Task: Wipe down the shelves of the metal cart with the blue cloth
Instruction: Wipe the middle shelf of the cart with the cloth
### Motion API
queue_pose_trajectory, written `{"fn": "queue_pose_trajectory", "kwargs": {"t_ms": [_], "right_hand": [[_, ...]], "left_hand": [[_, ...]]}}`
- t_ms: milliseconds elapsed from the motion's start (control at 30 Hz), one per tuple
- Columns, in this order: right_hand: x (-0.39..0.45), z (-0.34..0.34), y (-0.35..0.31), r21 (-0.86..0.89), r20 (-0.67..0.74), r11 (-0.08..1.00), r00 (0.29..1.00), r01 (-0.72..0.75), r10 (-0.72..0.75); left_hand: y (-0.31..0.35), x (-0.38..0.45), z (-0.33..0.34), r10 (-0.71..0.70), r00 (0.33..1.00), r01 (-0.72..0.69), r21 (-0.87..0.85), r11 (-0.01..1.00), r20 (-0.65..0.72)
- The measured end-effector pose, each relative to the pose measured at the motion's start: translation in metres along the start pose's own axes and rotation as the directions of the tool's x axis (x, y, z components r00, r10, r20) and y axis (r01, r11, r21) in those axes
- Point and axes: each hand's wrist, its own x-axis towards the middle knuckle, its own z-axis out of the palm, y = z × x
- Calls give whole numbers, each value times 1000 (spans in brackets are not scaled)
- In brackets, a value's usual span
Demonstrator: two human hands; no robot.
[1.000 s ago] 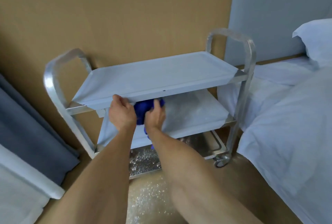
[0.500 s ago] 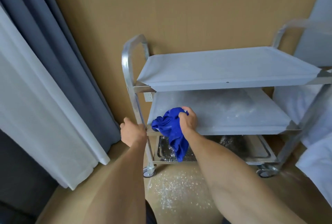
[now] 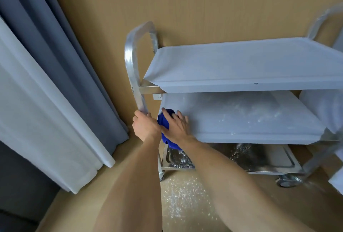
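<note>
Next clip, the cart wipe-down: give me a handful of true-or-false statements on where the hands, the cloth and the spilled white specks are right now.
1. The left hand grips the cart's side frame. True.
2. The blue cloth lies on the top shelf. False: the right hand presses it on the middle shelf, at its left end.
3. White specks lie on the floor before the cart. True.
4. The right hand's fingers are curled into a fist. False: they lie spread over the cloth.
5. The bottom shelf is free of specks. False: specks show on it.
</note>
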Motion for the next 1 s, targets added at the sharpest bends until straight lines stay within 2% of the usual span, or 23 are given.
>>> {"fn": "queue_pose_trajectory", "kwargs": {"t_ms": [67,133,300,467,567,733,767,833,900,933,1000], "right_hand": [[3,25,-4,-2,-6,997,997,-72,72],[0,46,-11,-74,-75,993,993,-93,88],[-6,52,-7,-128,-173,983,979,-130,107],[-29,21,60,-153,-312,954,929,-258,202],[-52,-14,132,-170,-370,895,868,-413,331],[-90,-62,236,-120,-516,725,666,-678,539],[-93,-67,245,-104,-527,703,639,-703,561],[-93,-69,248,-88,-533,673,605,-735,591],[-87,-65,234,-73,-533,648,579,-758,618],[-82,-62,222,-69,-523,655,587,-752,619],[-71,-52,193,-99,-475,742,687,-663,550]], "left_hand": [[0,-2,10,-14,999,15,30,999,-46],[3,-4,16,-46,996,49,34,998,-76],[9,-10,21,-86,989,90,29,996,-116],[9,-10,24,-110,986,114,25,993,-125],[11,-13,24,-125,983,123,-17,992,-135],[7,-39,25,-221,955,204,-101,974,-199],[3,-48,29,-196,968,191,-51,980,-157],[-1,-66,42,5,1000,-9,156,988,26],[7,-79,55,147,943,-246,329,912,297],[15,-83,61,144,902,-313,385,868,407],[28,-87,72,61,845,-349,462,815,531]]}}
